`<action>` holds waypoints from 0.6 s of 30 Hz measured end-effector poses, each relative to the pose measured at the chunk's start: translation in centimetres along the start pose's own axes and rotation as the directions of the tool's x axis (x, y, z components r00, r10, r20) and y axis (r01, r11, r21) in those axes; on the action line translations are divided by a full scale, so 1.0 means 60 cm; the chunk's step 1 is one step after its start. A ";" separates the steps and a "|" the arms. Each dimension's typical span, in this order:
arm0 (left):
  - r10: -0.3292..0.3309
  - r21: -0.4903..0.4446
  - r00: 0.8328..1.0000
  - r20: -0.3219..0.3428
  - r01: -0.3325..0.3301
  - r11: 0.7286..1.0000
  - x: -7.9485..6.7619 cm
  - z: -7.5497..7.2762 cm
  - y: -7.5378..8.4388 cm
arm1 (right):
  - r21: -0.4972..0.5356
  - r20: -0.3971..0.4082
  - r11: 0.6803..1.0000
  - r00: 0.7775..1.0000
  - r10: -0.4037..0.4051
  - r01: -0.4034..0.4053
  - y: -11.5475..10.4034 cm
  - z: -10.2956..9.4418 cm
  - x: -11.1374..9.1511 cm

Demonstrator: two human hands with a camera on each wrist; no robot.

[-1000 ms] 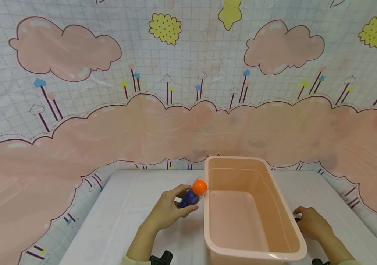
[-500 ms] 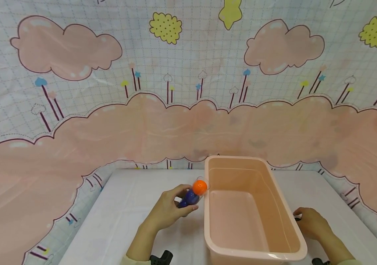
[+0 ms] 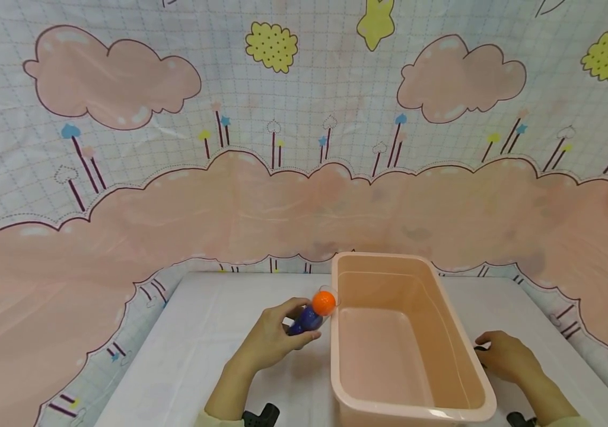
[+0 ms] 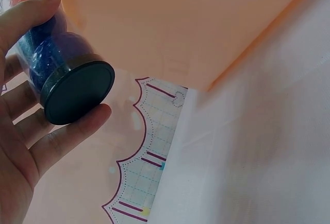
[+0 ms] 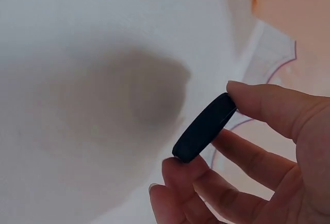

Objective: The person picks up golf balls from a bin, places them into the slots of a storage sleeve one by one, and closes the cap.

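My left hand grips a clear plastic canister of balls just left of the peach bin. Dark blue balls show through its wall, and an orange ball sits at the end by the bin's rim. In the left wrist view the canister's black base faces the camera, with thumb and fingers around the sides. On the bin's right side, my right hand pinches a round black lid on edge between thumb and fingertips, above the white surface.
The deep bin stands on a white table, its inside showing only bare floor and walls. A patterned cloth with clouds hangs behind the table. Black straps with cameras sit on both wrists.
The right hand has shifted very slightly, and the black lid in it has tilted a little. The left hand keeps hold of the canister in the same place. The head view has moved slightly.
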State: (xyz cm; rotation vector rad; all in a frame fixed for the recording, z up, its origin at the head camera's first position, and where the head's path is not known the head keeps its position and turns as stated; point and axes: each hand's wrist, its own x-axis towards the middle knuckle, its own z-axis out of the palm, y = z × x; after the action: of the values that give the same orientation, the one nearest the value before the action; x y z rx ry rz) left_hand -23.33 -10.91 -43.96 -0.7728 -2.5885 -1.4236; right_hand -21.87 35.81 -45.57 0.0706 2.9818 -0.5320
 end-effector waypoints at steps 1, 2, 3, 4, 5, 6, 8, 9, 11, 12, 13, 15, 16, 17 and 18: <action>0.001 0.000 1.000 0.001 -0.001 1.000 0.001 0.000 0.000 | -0.002 0.001 1.000 1.000 0.000 0.000 -0.001 -0.004 0.000; 0.003 0.001 1.000 0.002 -0.003 1.000 0.001 0.000 0.000 | -0.001 0.000 1.000 1.000 -0.004 0.004 -0.002 -0.008 0.000; 0.004 0.000 1.000 0.003 -0.004 1.000 0.002 0.000 0.000 | -0.003 -0.003 1.000 1.000 -0.012 0.012 -0.003 -0.012 -0.001; 0.002 0.002 1.000 0.003 -0.002 1.000 0.002 0.000 0.000 | -0.003 -0.004 1.000 1.000 -0.015 0.015 -0.005 -0.017 -0.001; 0.001 0.003 1.000 0.003 -0.001 1.000 0.002 0.000 0.000 | -0.006 -0.005 1.000 1.000 -0.021 0.021 -0.006 -0.021 -0.001; 0.001 0.004 1.000 0.003 -0.001 1.000 0.002 0.000 0.000 | -0.008 -0.009 1.000 1.000 -0.025 0.025 -0.008 -0.025 -0.002; -0.002 0.008 1.000 0.004 0.002 1.000 0.002 0.000 0.000 | -0.022 -0.024 0.999 0.999 -0.049 0.048 -0.012 -0.034 -0.002; -0.005 0.010 1.000 0.004 0.005 1.000 0.002 0.000 0.000 | -0.028 -0.029 0.998 0.998 -0.062 0.061 -0.013 -0.037 -0.002; -0.011 0.015 1.000 0.006 0.011 1.000 0.002 0.000 0.001 | -0.034 -0.038 0.996 0.996 -0.081 0.080 -0.016 -0.044 -0.003; -0.013 0.017 1.000 0.006 0.012 1.000 0.002 0.000 0.001 | -0.030 -0.039 0.996 0.995 -0.088 0.087 -0.018 -0.047 -0.003; -0.015 0.020 1.000 0.007 0.015 1.000 0.002 0.000 0.001 | -0.023 -0.037 0.995 0.995 -0.094 0.093 -0.019 -0.050 -0.003; -0.017 0.021 1.000 0.007 0.017 1.000 0.002 0.000 0.001 | -0.006 -0.028 0.996 0.995 -0.094 0.094 -0.022 -0.056 -0.003; -0.017 0.021 1.000 0.007 0.017 1.000 0.002 0.000 0.000 | -0.001 -0.024 0.996 0.995 -0.095 0.095 -0.024 -0.059 -0.003; -0.016 0.020 1.000 0.006 0.016 1.000 0.002 0.000 0.000 | 0.008 -0.015 0.996 0.996 -0.093 0.093 -0.026 -0.062 -0.003; -0.013 0.019 1.000 0.006 0.013 1.000 0.003 0.000 0.000 | 0.016 -0.004 0.996 0.996 -0.090 0.090 -0.027 -0.065 -0.002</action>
State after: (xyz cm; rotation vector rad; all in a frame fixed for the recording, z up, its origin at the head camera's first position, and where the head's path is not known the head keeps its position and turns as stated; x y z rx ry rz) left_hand -23.47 -10.85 -43.91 -0.7602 -2.6123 -1.4008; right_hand -22.27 35.63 -41.34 -0.0620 2.9952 -0.5659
